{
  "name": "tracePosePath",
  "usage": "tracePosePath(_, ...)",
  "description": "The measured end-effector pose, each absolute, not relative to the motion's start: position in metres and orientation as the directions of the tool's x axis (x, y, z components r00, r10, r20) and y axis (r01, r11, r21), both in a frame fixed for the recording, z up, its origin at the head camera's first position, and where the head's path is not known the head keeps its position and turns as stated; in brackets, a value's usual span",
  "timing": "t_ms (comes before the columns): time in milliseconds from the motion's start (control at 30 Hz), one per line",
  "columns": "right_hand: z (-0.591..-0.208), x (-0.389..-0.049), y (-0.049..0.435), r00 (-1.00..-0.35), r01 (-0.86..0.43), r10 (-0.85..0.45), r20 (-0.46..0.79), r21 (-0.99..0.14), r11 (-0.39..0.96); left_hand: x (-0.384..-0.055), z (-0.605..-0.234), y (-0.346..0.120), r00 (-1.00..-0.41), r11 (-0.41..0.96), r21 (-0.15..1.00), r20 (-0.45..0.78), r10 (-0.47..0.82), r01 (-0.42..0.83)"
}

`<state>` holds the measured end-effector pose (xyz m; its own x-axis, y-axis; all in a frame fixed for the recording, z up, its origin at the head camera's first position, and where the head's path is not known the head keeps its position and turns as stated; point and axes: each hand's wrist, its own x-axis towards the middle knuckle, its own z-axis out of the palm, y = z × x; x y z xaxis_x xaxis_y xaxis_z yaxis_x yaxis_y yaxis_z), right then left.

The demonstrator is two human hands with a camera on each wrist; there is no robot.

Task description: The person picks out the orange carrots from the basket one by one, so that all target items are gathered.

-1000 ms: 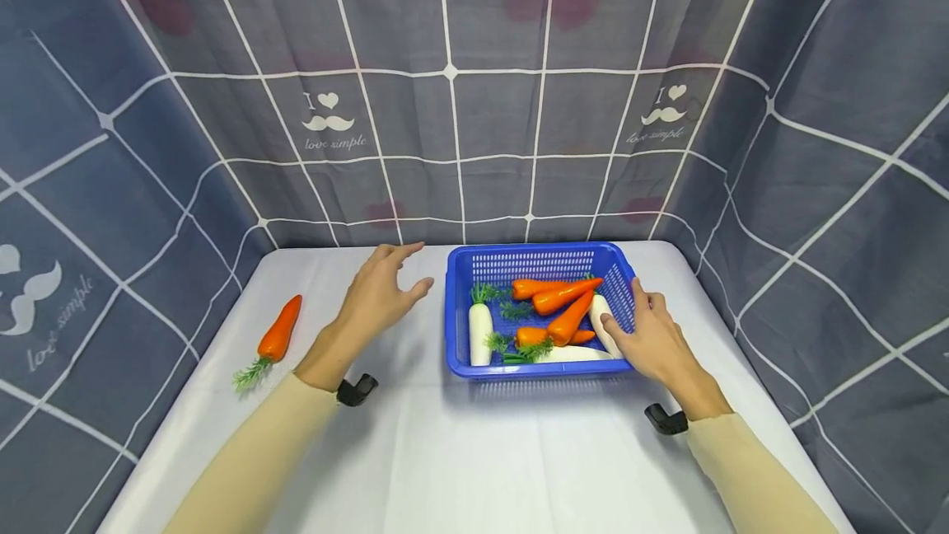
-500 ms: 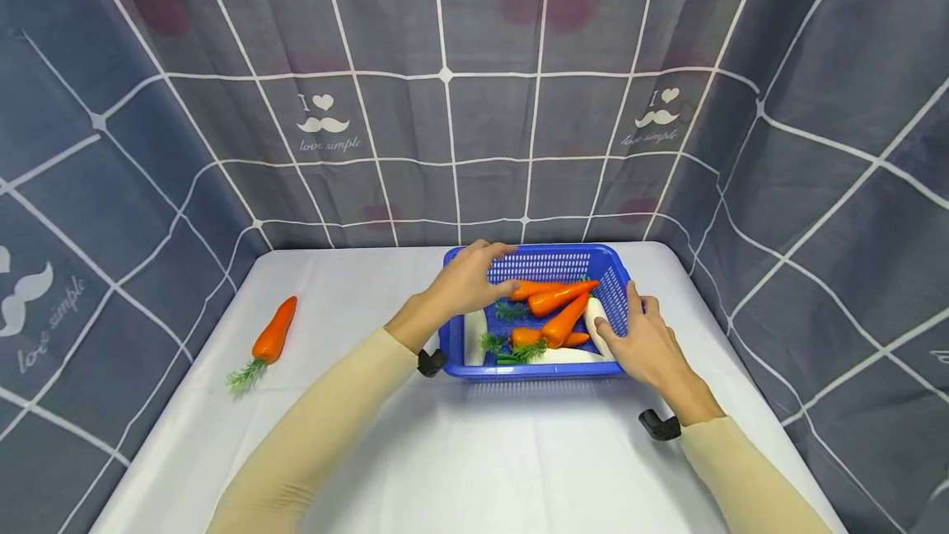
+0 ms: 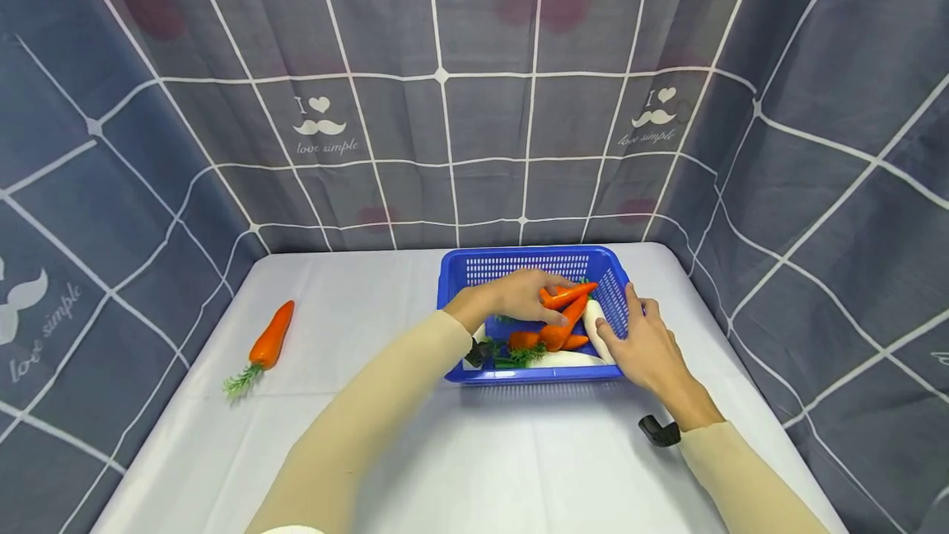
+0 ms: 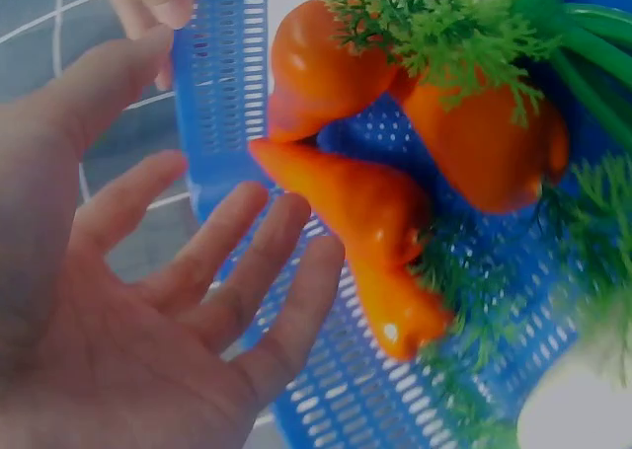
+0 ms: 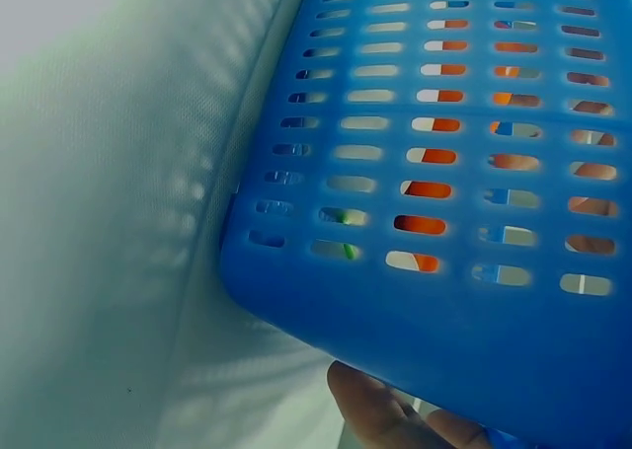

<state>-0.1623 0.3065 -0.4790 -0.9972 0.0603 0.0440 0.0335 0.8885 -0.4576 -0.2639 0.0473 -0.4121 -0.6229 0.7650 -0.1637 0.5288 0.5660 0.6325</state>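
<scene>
A blue plastic basket [image 3: 530, 377] with slotted walls holds several orange carrots and white radishes. My left hand [image 3: 522, 295] reaches down inside it, over the topmost carrot [image 3: 571, 295]. The left wrist view shows this hand [image 4: 168, 321] with its fingers spread, the fingertips right by a carrot [image 4: 360, 207]. My right hand [image 3: 652, 353] grips the basket's right rim, thumb on the inner side near a white radish [image 3: 596, 324]. In the right wrist view its fingers [image 5: 365, 405] show below the basket wall [image 5: 415, 321]. The left wrist partly hides a radish at the basket's left.
One carrot [image 3: 272, 338] with a green top lies apart on the white tablecloth [image 3: 482, 468], at the left. Grey checked cloth [image 3: 489, 114] walls the table at the back and both sides.
My left hand has moved right, from the tablecloth beside the basket, over its left rim and in among the carrots. The right hand has stayed at the right rim.
</scene>
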Motion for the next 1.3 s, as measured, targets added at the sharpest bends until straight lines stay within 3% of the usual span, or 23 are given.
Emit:
tracePosePath(367, -0.481, -0.162, 0.307, -0.996, 0.036, 0.070, 0.056, -0.463, 0.886, -0.269, -0.427, 0.069, -0.588, 0.657, 0.536, -0.326, 0.740, 0.530)
tracePosePath(500, -0.481, -0.162, 0.307, -0.995, 0.035, 0.072, 0.062, -0.466, 0.884, -0.270, -0.432, 0.069, -0.571, 0.656, 0.551, -0.350, 0.743, 0.516)
tracePosePath(1033, -0.482, -0.162, 0.306, -0.996, 0.032, 0.069, 0.063, -0.461, 0.887, -0.267, -0.429, 0.061, -0.595, 0.657, 0.519, -0.312, 0.741, 0.546)
tracePosePath(1300, -0.480, -0.162, 0.307, -0.996, 0.026, 0.063, 0.064, -0.463, 0.886, -0.262, -0.418, 0.053, -0.618, 0.632, 0.580, -0.260, 0.742, 0.514)
